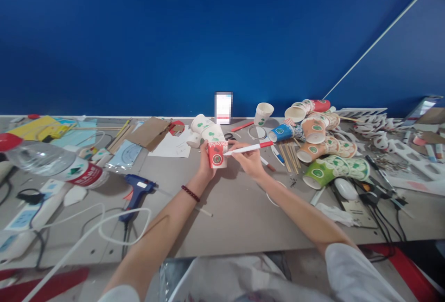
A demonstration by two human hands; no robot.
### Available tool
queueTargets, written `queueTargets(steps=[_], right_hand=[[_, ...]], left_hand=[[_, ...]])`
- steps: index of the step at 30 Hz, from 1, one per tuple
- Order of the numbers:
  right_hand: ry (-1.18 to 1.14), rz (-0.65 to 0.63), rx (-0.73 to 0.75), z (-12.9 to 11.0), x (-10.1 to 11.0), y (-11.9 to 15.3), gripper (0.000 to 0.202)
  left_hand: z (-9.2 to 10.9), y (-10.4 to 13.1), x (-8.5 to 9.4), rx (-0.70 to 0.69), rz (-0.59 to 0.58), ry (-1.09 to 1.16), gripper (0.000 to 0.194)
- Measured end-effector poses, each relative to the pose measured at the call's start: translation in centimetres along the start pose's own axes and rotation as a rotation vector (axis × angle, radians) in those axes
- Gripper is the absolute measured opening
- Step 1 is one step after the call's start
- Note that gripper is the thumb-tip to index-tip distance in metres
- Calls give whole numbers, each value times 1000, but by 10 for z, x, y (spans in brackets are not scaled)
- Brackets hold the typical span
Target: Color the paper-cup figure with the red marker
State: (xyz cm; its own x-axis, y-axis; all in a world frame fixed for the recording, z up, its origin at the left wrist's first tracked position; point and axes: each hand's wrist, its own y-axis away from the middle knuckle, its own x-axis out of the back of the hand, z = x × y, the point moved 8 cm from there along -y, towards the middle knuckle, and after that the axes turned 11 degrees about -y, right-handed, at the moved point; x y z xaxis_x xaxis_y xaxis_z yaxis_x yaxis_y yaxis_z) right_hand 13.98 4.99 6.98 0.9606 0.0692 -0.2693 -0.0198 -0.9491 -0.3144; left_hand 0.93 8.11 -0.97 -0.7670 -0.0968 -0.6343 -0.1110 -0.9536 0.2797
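My left hand [205, 166] is closed around a red and white paper cup [217, 155] with a round emblem. In my right hand [249, 161] is a white marker [248, 148] with a red end; its other end points at the cup's right side. Whether the marker touches the cup I cannot tell. Right behind the red cup lie white paper cups [212, 131] with green leaf prints, and I cannot make out whether they are joined to it. Another white paper cup [263, 114] stands upright farther back.
To the right lie a blue cup [281, 132], orange cups [308, 151], a green cup stack [320, 172] and wooden sticks [289, 157]. On the left are a blue glue gun [136, 195], a plastic bottle [59, 160], a power strip [38, 204] and a looping white cable [100, 222]. A phone [223, 107] leans against the wall.
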Motion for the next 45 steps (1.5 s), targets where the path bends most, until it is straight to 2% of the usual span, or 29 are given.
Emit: queueTargets(steps=[3, 9, 13, 18, 26, 32, 35, 41, 45], right_hand=[[-5, 6, -5, 0, 0, 0, 4], [-97, 125, -123, 7, 5, 3, 11], [-50, 71, -56, 4, 4, 1, 3], [-16, -3, -2, 2, 2, 0, 9], [-71, 77, -79, 8, 4, 2, 4], [1, -1, 3, 1, 0, 1, 6], [-20, 37, -27, 4, 1, 0, 2], [-59, 72, -74, 5, 4, 0, 11], [-66, 82, -76, 0, 5, -2, 14]], left_hand=[[1, 1, 0, 0, 4, 3, 42], [-1, 3, -2, 44, -1, 19, 39], [0, 3, -1, 33, 21, 16, 39], [2, 4, -3, 12, 36, 22, 39], [2, 5, -3, 28, 19, 13, 42], [2, 3, -2, 8, 34, 20, 39], [1, 2, -1, 9, 24, 16, 41], [1, 3, -3, 21, 21, 14, 41], [1, 7, -8, 58, -26, 21, 41]])
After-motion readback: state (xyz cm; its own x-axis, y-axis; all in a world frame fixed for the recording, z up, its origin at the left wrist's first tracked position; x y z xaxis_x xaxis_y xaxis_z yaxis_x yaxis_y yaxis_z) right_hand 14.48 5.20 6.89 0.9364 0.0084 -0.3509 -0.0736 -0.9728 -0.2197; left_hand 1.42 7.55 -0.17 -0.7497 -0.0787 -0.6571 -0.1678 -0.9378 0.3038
